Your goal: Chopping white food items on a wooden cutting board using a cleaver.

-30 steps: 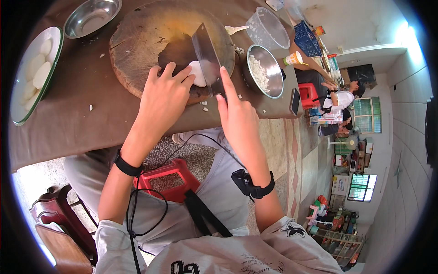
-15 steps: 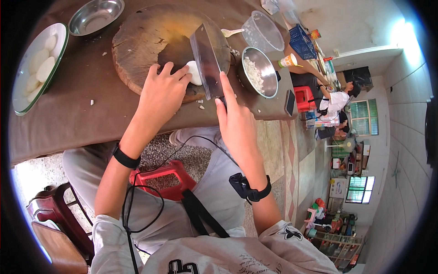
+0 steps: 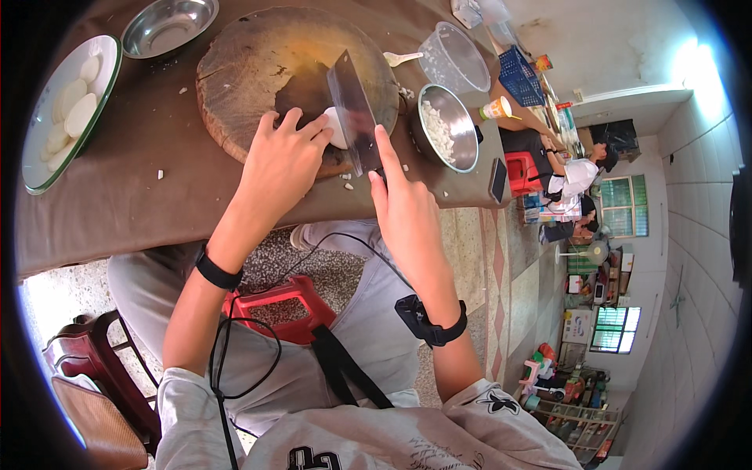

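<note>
On the round wooden chopping board, a smooth white piece of food lies near the right part, its exact kind unclear. My left hand steadies it, with bent fingers against its left side and the other fingers on the wood. In my right hand is a cleaver, the index finger stretched along the blade. That blade stands upright against the right side of the white piece and partly hides it. Small white crumbs lie by the board's near edge.
A steel bowl of diced white bits stands right of the board, with a clear plastic tub behind. At left are a green-rimmed dish of white pieces and a steel basin. A phone lies near the table's right edge.
The cleaver has dropped and tilted slightly beside the white piece, and less of that piece shows. Both hands keep nearly the same place and grip.
</note>
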`<state>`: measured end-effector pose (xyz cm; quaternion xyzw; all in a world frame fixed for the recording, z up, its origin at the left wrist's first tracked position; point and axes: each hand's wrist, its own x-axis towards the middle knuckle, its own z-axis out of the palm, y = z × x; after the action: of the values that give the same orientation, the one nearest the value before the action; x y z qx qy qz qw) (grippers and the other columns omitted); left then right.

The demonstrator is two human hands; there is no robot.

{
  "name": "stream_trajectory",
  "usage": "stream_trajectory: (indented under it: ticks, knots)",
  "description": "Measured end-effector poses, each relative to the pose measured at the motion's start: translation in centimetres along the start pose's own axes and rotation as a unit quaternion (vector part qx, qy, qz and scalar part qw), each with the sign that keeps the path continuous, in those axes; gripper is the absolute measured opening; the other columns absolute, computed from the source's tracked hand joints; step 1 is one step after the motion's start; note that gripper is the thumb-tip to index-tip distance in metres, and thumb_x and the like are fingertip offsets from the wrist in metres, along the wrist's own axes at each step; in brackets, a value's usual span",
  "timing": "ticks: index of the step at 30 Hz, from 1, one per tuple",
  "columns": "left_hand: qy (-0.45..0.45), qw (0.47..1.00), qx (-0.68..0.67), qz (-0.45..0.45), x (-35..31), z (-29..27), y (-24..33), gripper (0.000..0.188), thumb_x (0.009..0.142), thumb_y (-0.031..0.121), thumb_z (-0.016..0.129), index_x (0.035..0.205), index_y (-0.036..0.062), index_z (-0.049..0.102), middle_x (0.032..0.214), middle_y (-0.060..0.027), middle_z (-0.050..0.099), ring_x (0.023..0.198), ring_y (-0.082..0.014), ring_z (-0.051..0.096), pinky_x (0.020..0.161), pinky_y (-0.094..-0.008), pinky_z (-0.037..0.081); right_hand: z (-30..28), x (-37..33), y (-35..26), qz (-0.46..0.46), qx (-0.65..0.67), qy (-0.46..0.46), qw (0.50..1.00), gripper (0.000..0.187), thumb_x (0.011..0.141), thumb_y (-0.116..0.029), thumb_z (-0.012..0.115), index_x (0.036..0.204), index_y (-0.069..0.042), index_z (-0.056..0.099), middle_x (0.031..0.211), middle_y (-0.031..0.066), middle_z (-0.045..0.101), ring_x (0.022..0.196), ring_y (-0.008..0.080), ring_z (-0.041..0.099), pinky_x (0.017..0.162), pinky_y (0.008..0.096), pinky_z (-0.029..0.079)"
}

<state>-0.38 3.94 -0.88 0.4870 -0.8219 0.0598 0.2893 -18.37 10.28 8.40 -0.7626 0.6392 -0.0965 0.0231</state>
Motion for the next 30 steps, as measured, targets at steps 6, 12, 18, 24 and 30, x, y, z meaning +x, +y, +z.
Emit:
stream_trajectory:
  ticks: [6, 12, 18, 24, 30]
  knots:
    - [-0.013, 1.0, -0.002, -0.003, 0.1, -0.2, 0.1, 0.039, 0.081, 0.012, 0.071, 0.119, 0.0068, 0.073, 0.137, -0.0005, 0.068, 0.121, -0.0253, 0.059, 0.102, -0.0429, 0.047, 0.6, 0.8, -0.2, 0.0, -0.044, -0.01, 0.999, 0.066, 0.105, -0.018, 0.058, 0.165, -0.017, 0.031, 0.058, 0.0179, 0.06, 0.054, 0.0401, 0.064, 0.054, 0.0534, 0.051]
    - [0.013, 1.0, 0.003, 0.015, 0.0, -0.5, 0.3, 0.029, 0.081, 0.012, 0.07, 0.109, 0.0069, 0.073, 0.124, -0.001, 0.069, 0.112, -0.0244, 0.06, 0.097, -0.0426, 0.048, 1.6, 3.3, 0.5, -0.01, -0.035, 0.015, 0.999, 0.064, 0.104, -0.02, 0.058, 0.163, -0.017, 0.034, 0.061, 0.0183, 0.063, 0.058, 0.0407, 0.066, 0.058, 0.0527, 0.054]
    - [-0.028, 0.999, 0.009, 0.011, 0.5, -1.1, 0.5, 0.033, 0.08, 0.01, 0.071, 0.113, 0.0053, 0.073, 0.122, -0.0002, 0.069, 0.11, -0.0246, 0.058, 0.098, -0.0428, 0.048, 1.2, 2.5, 0.8, -0.014, -0.029, 0.035, 0.999, 0.064, 0.105, -0.02, 0.057, 0.164, -0.019, 0.031, 0.062, 0.0181, 0.064, 0.059, 0.042, 0.066, 0.058, 0.0527, 0.054]
    - [-0.018, 1.0, 0.003, 0.015, 0.2, -1.0, 0.1, 0.032, 0.081, 0.009, 0.068, 0.112, 0.0058, 0.074, 0.121, -0.0004, 0.07, 0.11, -0.0242, 0.059, 0.097, -0.0415, 0.048, 0.1, 0.1, -0.2, -0.021, -0.011, 0.058, 0.998, 0.066, 0.106, -0.02, 0.057, 0.165, -0.02, 0.029, 0.062, 0.0171, 0.063, 0.057, 0.0396, 0.066, 0.055, 0.0521, 0.052]
    - [0.012, 1.0, -0.019, 0.016, 0.2, -0.6, 0.0, 0.03, 0.084, 0.009, 0.064, 0.112, 0.0063, 0.075, 0.121, -0.0002, 0.071, 0.109, -0.0231, 0.06, 0.096, -0.0394, 0.048, 0.6, -0.5, -0.7, -0.008, -0.038, 0.023, 0.999, 0.067, 0.104, -0.016, 0.06, 0.164, -0.014, 0.032, 0.063, 0.0161, 0.064, 0.056, 0.0377, 0.065, 0.053, 0.0499, 0.051]
